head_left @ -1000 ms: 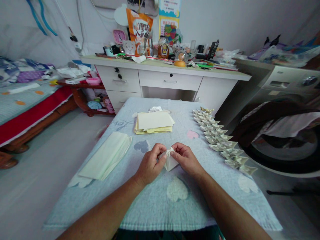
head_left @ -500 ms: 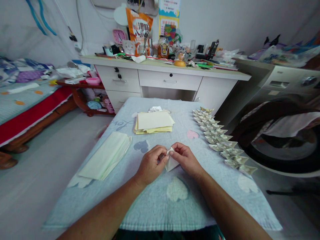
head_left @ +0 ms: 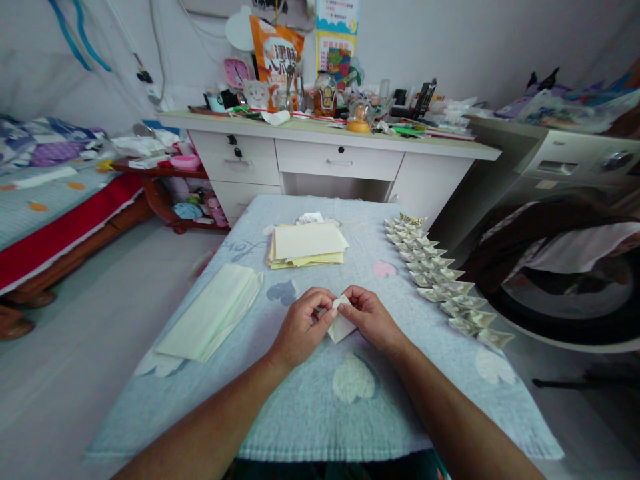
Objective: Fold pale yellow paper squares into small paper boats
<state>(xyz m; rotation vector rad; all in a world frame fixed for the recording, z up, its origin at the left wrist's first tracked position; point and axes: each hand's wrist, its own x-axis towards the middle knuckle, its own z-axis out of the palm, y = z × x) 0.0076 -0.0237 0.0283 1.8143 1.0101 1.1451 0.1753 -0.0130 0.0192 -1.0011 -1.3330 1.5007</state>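
Note:
Between my two hands is a small folded piece of whitish paper (head_left: 342, 329), its lower corner pointing toward me. My left hand (head_left: 306, 325) pinches its left side with thumb and fingers. From the other side, my right hand (head_left: 371, 317) grips the upper part, thumb on top. Fingers cover much of the folds. Beyond my hands lies a stack of cream and yellow paper sheets (head_left: 310, 241). A larger pile of pale green folded paper (head_left: 213, 312) rests at the left. Rows of folded paper boats (head_left: 439, 273) line the right side.
A blue patterned cloth (head_left: 250, 407) covers the table. A crumpled white tissue (head_left: 310, 218) sits behind the sheet stack. Past the table stands a white desk (head_left: 340, 160) crowded with jars and bags. A washing machine (head_left: 570, 173) is at the right, a bed (head_left: 60, 200) at the left.
My hands stay in almost the same place, with slight finger movement on the folded paper. The view has shifted very slightly.

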